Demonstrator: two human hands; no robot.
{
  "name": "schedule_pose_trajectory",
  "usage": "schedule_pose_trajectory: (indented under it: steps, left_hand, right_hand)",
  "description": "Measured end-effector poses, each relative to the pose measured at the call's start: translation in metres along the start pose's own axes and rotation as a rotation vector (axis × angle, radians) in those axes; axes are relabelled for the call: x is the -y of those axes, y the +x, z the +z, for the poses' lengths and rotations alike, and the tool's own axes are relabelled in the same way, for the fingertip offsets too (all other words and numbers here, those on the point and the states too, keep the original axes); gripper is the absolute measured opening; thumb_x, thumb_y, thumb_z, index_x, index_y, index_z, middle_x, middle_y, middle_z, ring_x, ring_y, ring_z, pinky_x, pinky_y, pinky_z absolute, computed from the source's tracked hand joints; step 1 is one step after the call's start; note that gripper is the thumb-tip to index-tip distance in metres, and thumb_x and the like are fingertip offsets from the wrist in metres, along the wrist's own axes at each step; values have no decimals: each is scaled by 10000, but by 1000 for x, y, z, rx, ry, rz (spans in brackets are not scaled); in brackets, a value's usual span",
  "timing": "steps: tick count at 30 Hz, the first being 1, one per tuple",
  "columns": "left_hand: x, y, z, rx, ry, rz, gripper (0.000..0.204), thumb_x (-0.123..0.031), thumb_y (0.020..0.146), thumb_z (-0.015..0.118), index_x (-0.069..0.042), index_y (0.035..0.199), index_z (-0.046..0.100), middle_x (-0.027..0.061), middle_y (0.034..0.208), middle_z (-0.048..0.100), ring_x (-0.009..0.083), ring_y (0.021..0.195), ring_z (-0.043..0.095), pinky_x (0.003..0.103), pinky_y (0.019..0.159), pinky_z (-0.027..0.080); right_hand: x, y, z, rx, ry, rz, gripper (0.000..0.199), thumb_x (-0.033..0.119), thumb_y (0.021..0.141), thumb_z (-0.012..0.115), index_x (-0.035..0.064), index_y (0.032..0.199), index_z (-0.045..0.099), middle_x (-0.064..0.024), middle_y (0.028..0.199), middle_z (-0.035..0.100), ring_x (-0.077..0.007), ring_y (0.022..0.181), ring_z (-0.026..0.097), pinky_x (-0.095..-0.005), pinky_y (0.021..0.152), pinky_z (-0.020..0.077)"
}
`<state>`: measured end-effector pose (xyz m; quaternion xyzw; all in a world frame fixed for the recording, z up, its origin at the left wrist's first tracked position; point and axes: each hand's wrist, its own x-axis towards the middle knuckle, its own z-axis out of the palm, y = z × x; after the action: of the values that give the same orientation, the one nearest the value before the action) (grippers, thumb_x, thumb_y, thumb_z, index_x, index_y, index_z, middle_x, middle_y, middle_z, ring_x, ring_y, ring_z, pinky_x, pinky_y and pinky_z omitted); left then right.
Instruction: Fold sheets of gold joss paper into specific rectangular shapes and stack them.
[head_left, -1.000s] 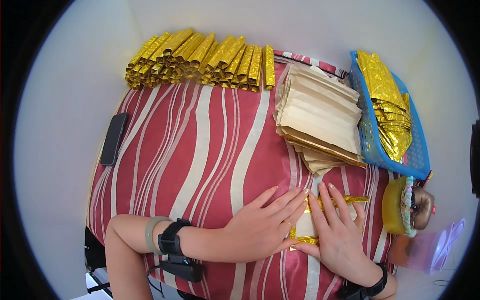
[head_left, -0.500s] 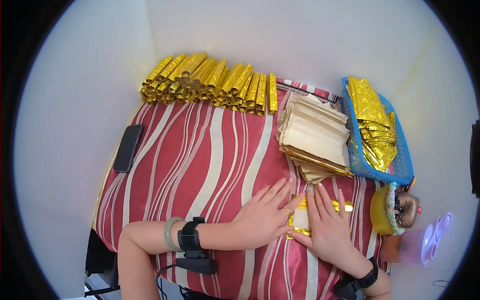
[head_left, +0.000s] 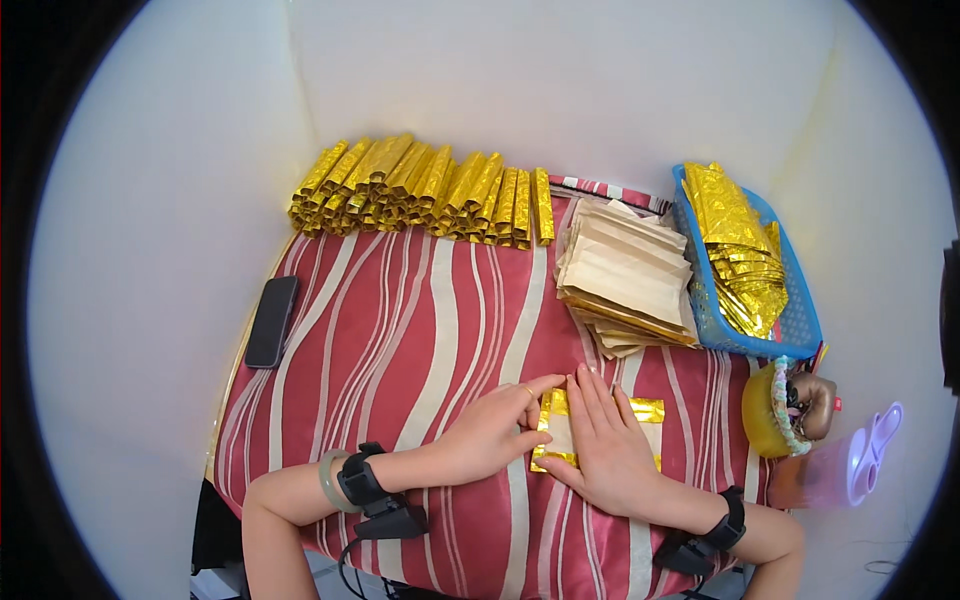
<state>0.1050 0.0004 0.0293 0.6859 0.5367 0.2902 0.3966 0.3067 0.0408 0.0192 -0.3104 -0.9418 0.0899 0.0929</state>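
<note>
On the striped cloth in front of me lies a flat sheet of paper (head_left: 648, 432) with gold foil bands along its edges and a pale middle. My right hand (head_left: 612, 455) rests flat across it, fingers stretched out and covering much of the pale part. At the sheet's left edge is my left hand (head_left: 492, 430), its index finger and thumb stretched apart and touching the upper and lower parts of that edge. Its other fingers are tucked beneath and partly hidden. Just beyond sits a pile of tan sheets (head_left: 628, 268), some with gold showing at their edges.
Several rolled gold paper tubes (head_left: 420, 185) are stacked at the back left. A blue basket (head_left: 708, 310) with folded gold paper stands back right. Nearby are a yellow container (head_left: 762, 412) and a purple cup (head_left: 822, 470). A black phone (head_left: 271, 322) lies at left.
Both hands and the sheet have shifted left. My left hand, flat with fingers spread before, now has some fingers tucked under and sits at the sheet's left edge. The view has tilted slightly.
</note>
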Motion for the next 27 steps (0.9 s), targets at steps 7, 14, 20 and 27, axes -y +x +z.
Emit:
schedule_pose_trajectory:
  steps: [7, 14, 20, 27]
  left_hand:
    - [18, -7, -25, -112, -176, -112, 539, 17, 841, 659, -69, 1355, 524, -7, 812, 529, 53, 726, 509, 217, 673, 464]
    - [35, -16, -57, -229, 187, -42, 274, -21, 817, 640, -60, 1078, 711, 114, 815, 551, 273, 792, 560, 373, 716, 470]
    - [54, -21, -82, -293, 299, 1, 385, 3, 831, 630, -98, 1201, 671, 89, 816, 512, 232, 805, 528, 344, 758, 437]
    - [55, -24, -84, -409, 459, -26, 597, -10, 813, 649, -109, 1385, 507, 75, 848, 522, 248, 819, 519, 357, 776, 441]
  right_hand:
    - [15, 37, 12, -48, 40, -39, 886, 557, 907, 525, -114, 1432, 283, -282, 1493, 301, -361, 1429, 258, -499, 1144, 221]
    - [28, 75, 28, -63, -15, -147, 803, 512, 928, 515, -107, 1409, 341, -264, 1481, 341, -343, 1410, 306, -457, 1150, 242]
    - [10, 76, 16, 10, -26, -250, 696, 409, 951, 519, -79, 1416, 345, -242, 1485, 349, -326, 1398, 335, -453, 1149, 255]
    - [-10, 82, -3, 96, 144, -356, 659, 297, 897, 621, -29, 1413, 372, -209, 1456, 403, -339, 1365, 370, -451, 1120, 305]
